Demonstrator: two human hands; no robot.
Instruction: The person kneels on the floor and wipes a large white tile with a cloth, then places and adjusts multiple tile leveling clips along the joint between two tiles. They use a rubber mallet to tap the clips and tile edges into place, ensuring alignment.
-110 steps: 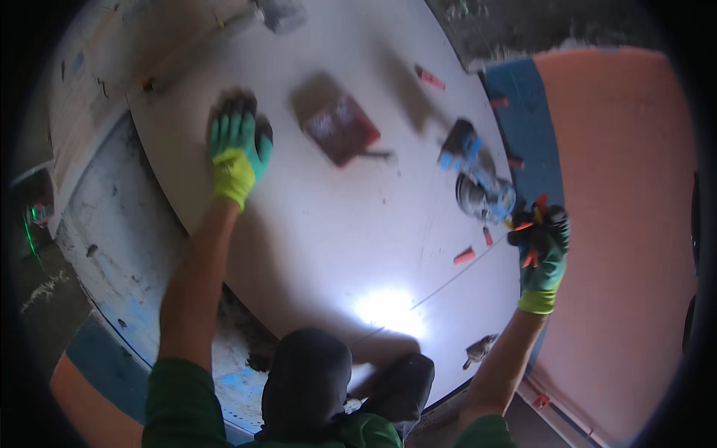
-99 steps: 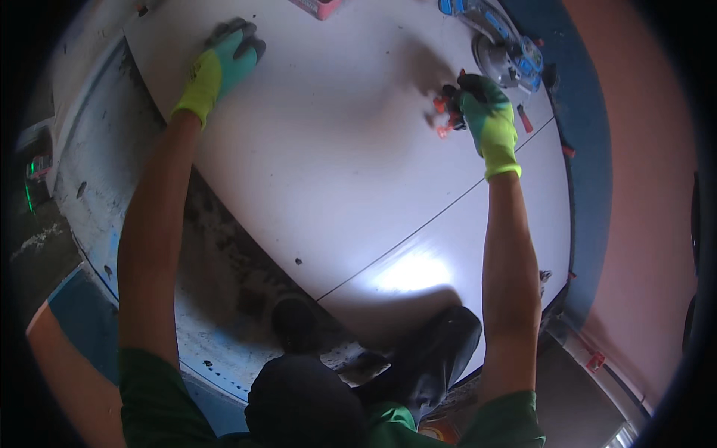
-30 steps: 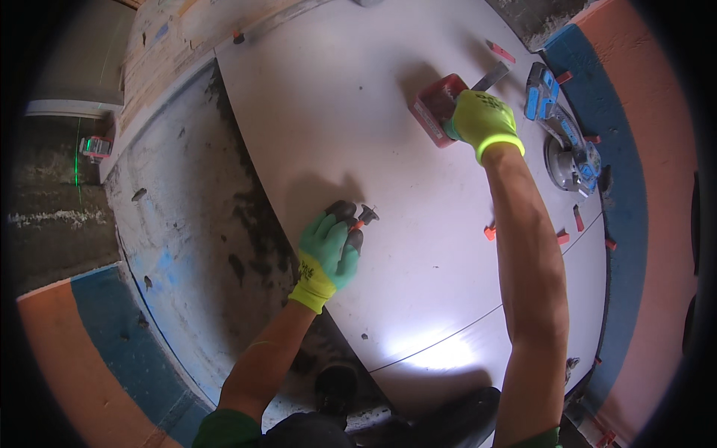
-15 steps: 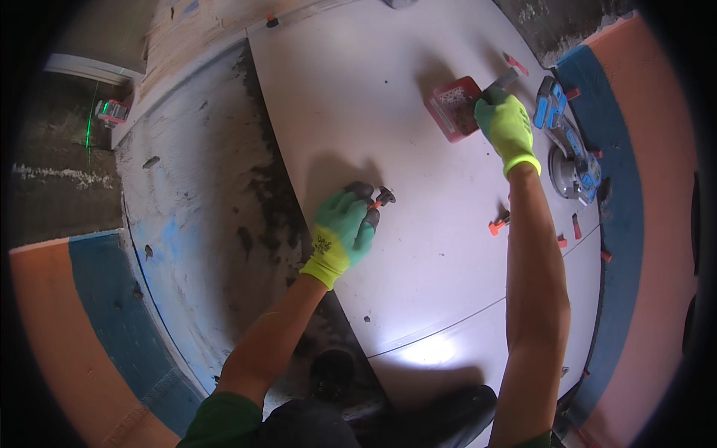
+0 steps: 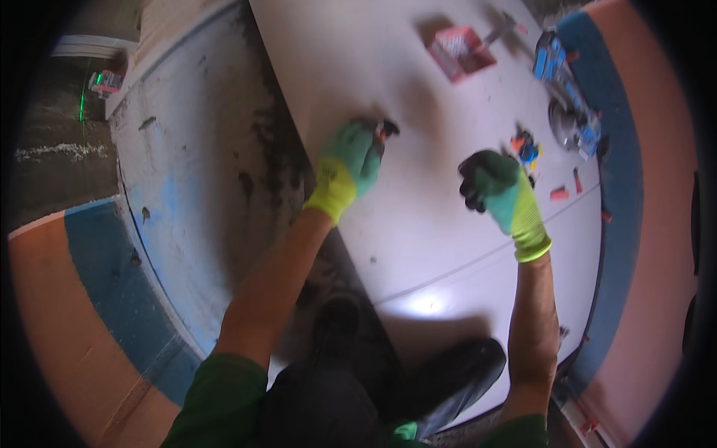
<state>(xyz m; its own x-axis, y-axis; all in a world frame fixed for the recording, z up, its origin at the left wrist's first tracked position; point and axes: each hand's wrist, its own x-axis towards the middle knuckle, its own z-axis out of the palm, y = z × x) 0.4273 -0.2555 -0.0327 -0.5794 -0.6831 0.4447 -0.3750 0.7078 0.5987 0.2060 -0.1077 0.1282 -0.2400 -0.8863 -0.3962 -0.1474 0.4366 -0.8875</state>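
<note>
My left hand (image 5: 347, 160), in a green and yellow glove with dark fingertips, is closed on a small black and orange piece with a wide black head (image 5: 387, 129), just above the large pale tile (image 5: 418, 216). On the right, my right hand (image 5: 494, 183), gloved alike, hovers over the same tile with its fingers curled inward. Whatever may be inside that hand is hidden, and motion blurs it. Just beyond its wrist side lies a cluster of small orange, blue and yellow pieces (image 5: 527, 148).
A red tray (image 5: 474, 73) with a flat grey tool (image 5: 499, 30) beside it stands at the far right. Along the right edge are a blue and grey power tool (image 5: 571, 101) and red wedges (image 5: 559, 194). Rough floor (image 5: 202, 164) lies left; a laser level (image 5: 106, 83) shines green.
My right hand has left the red tray and come back toward me, its fingers curled. My left hand keeps its piece. The whole view has shifted, with the tile's things appearing higher.
</note>
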